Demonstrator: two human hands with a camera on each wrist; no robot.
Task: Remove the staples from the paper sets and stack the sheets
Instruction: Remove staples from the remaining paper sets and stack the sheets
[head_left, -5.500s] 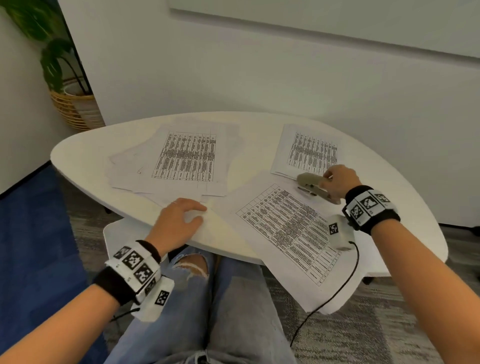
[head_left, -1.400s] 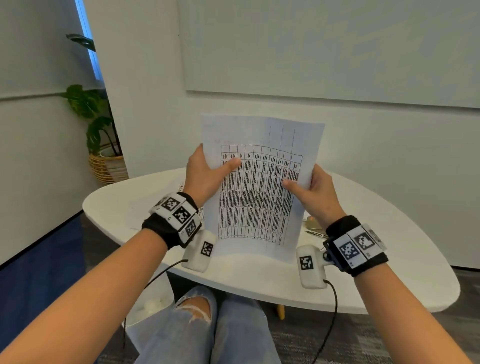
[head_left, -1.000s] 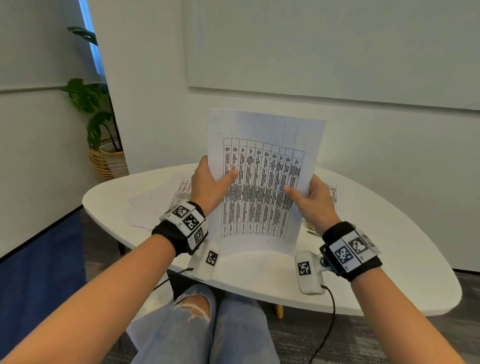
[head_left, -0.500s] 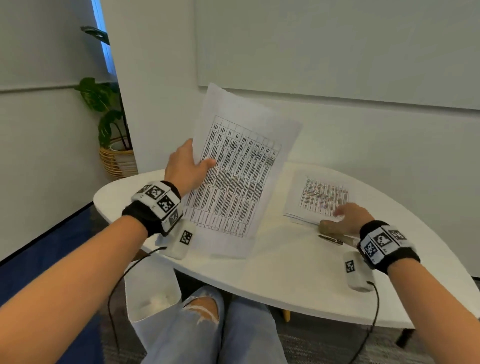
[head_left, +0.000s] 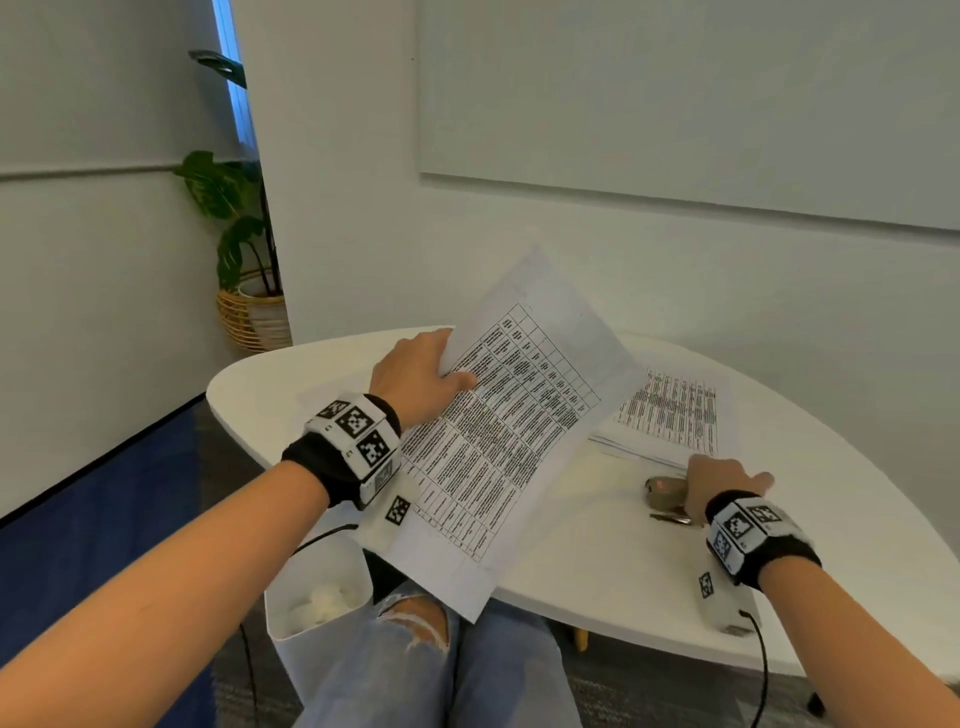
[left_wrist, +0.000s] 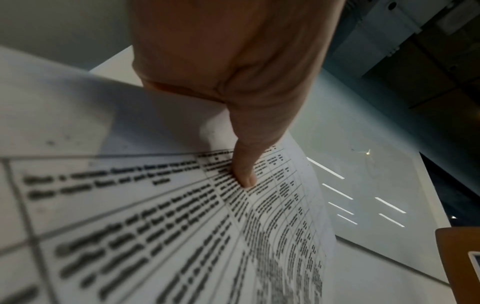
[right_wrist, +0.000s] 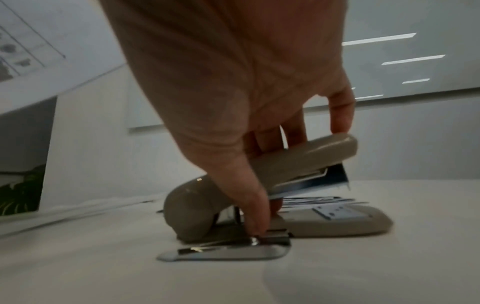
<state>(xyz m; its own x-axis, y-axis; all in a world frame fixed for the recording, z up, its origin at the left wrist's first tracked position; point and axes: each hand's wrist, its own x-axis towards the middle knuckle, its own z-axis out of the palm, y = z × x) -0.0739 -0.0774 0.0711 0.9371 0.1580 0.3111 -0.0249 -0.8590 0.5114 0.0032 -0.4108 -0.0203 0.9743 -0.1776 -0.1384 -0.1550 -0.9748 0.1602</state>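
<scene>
Left hand (head_left: 415, 376) grip pinches the white printed-table paper set (head_left: 498, 436) aloft; at three o'clock, right hand (head_left: 719, 480) grip clasps the beige stapler (right_wrist: 275, 193) on the white table (head_left: 597, 561).

light: even, soft | wrist views: blurred, dim | edges: warped

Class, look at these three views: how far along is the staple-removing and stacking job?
Partway, it seems. Done: cannot tell; no loose stack shows. In hand: the left hand holds a printed paper set tilted above the white table, while the right hand closes its grip on the beige stapler. Left: another paper set lies flat beyond the stapler; whether staples remain is too small to tell.
</scene>
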